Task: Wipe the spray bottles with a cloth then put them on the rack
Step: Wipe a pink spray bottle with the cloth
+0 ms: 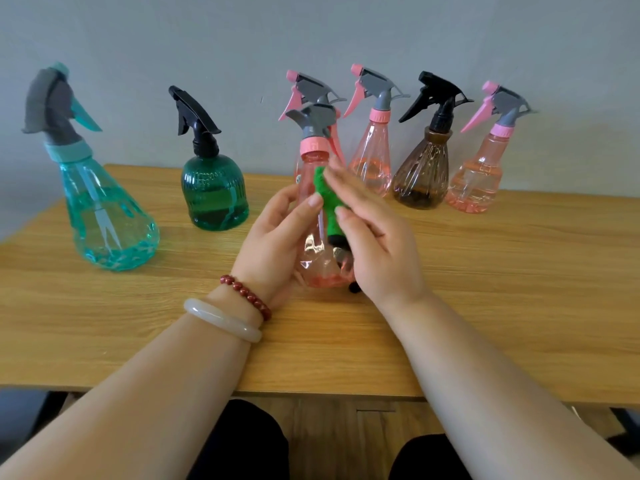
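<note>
since the wiping needed one hand to steady and one to rub, the work was split between the two hands just over the near half of the table [485,299]. nearest, the left wrist carried a pale bangle [221,320] and a red bead bracelet [247,297]. the left hand [277,237] was curled round the belly of the pink spray bottle [317,258], thumb across its front, holding it upright with the nozzle turned away, probably so its side faced the rubbing hand. the right hand [377,247] held the green cloth [327,199] against the bottle's upper body, the cloth caught between thumb and fairly straight fingers; a dark end of it hung below the palm. i judged this bottle mid-wipe, not yet ready to be put away. further off to the left stood a large teal bottle [107,220] and a dark green bottle [214,195], well apart from each other. at the back edge, near the grey wall [138,36], four more stood close together in a row: a pink one [313,95] mostly hidden behind the held bottle, another pink one [372,161], a brown bottle [424,174] and a last pink one [479,181]. whether these were already wiped could not be told. no rack was in view.
</note>
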`<state>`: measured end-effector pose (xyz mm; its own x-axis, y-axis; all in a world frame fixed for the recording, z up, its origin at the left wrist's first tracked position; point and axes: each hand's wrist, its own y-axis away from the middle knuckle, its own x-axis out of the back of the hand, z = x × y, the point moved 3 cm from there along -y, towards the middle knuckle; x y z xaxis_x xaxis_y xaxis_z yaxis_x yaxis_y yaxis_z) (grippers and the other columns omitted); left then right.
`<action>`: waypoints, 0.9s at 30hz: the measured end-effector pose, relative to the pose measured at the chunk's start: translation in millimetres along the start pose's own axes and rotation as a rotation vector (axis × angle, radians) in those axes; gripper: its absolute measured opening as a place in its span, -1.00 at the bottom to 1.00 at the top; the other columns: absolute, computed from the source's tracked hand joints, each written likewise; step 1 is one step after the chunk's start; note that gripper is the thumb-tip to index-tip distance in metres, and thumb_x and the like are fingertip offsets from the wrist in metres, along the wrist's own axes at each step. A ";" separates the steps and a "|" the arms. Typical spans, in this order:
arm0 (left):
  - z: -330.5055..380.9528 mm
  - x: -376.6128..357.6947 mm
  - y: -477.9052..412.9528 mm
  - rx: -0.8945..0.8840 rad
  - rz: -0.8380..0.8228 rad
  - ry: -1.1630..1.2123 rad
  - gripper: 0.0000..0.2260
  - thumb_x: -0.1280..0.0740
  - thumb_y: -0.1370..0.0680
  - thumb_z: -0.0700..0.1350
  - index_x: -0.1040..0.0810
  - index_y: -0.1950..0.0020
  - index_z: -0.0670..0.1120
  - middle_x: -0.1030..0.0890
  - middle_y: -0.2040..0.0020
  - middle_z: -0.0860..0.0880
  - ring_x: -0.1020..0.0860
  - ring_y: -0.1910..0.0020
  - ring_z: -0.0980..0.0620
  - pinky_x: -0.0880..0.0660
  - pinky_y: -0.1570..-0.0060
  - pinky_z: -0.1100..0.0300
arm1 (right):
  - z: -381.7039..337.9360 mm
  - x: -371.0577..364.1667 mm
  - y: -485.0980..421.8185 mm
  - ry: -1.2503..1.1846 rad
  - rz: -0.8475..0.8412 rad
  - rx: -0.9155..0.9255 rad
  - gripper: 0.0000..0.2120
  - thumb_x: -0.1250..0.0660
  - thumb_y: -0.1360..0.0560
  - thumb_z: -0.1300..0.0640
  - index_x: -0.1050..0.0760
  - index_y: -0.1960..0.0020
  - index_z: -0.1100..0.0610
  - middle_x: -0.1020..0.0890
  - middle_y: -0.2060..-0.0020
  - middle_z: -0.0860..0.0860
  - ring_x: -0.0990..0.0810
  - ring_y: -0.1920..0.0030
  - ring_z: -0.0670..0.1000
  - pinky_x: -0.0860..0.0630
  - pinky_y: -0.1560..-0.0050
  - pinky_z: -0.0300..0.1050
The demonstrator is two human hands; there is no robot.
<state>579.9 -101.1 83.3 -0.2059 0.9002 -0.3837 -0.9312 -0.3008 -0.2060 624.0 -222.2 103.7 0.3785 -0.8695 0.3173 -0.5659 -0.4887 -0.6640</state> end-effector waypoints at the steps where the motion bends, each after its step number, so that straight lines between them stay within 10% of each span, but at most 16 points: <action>1: -0.1 -0.5 0.3 0.010 -0.022 0.005 -0.64 -0.34 -0.50 -0.06 -0.51 -0.27 -0.14 -0.66 0.00 -0.12 -0.64 0.03 -0.10 -0.61 0.04 -0.04 | 1.2 0.2 -1.7 -0.074 0.025 -0.099 -0.62 -0.15 -0.65 0.28 -0.37 -0.45 0.16 -0.41 -0.42 -0.07 -0.33 -0.45 -0.20 -0.26 -0.43 -0.29; 4: 1.9 -1.0 0.5 0.002 -0.022 0.000 -0.68 -0.34 -0.51 -0.07 -0.55 -0.24 -0.11 -0.67 0.03 -0.08 -0.65 0.07 -0.05 -0.60 0.09 0.03 | 7.5 0.5 -1.5 -0.194 0.037 -0.246 -0.62 -0.12 -0.68 0.19 -0.34 -0.49 0.07 -0.44 -0.42 -0.11 -0.35 -0.43 -0.22 -0.28 -0.43 -0.28; 10: 6.7 3.1 0.6 0.001 -0.004 0.029 -0.61 -0.28 -0.60 -0.04 -0.48 -0.39 -0.16 -0.58 -0.27 -0.24 -0.54 -0.28 -0.27 -0.48 -0.21 -0.30 | -2.3 -1.1 2.8 0.104 -0.072 0.156 -0.62 -0.14 -0.62 0.31 -0.36 -0.43 0.23 -0.37 -0.44 0.05 -0.28 -0.51 -0.04 -0.21 -0.51 -0.09; 15: 4.9 -0.9 2.1 0.001 -0.038 0.014 -0.60 -0.32 -0.55 -0.09 -0.50 -0.37 -0.20 -0.64 -0.13 -0.19 -0.61 -0.13 -0.17 -0.58 -0.10 -0.06 | 4.1 -0.7 -1.4 -0.115 -0.007 -0.129 -0.58 -0.11 -0.65 0.25 -0.28 -0.50 0.10 -0.33 -0.46 -0.11 -0.23 -0.48 -0.25 -0.17 -0.44 -0.36; 20: 5.5 -1.3 1.9 -0.101 0.116 -0.192 -0.55 -0.37 -0.51 0.03 -0.47 -0.34 -0.15 -0.70 -0.02 -0.02 -0.68 0.03 0.02 -0.62 0.09 0.09 | 2.9 2.7 1.5 0.023 0.080 -0.014 -0.60 -0.17 -0.64 0.28 -0.32 -0.47 0.17 -0.33 -0.42 -0.10 -0.25 -0.46 -0.26 -0.19 -0.41 -0.39; 27: -6.1 -8.5 3.9 -0.090 -0.094 -0.369 -0.29 -0.38 -0.47 0.12 -0.24 -0.55 -0.07 -0.54 -0.36 -0.01 -0.54 -0.30 0.08 -0.52 -0.26 0.04 | 7.0 10.0 -1.7 0.103 0.263 -0.013 -0.59 -0.28 -0.60 0.22 -0.37 -0.43 0.09 -0.47 -0.36 -0.06 -0.39 -0.42 -0.15 -0.31 -0.39 -0.27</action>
<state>579.8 -111.9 80.3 -0.2305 0.9730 -0.0134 -0.9243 -0.2232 -0.3095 633.9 -229.6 103.3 0.1413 -0.9690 0.2028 -0.6447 -0.2455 -0.7239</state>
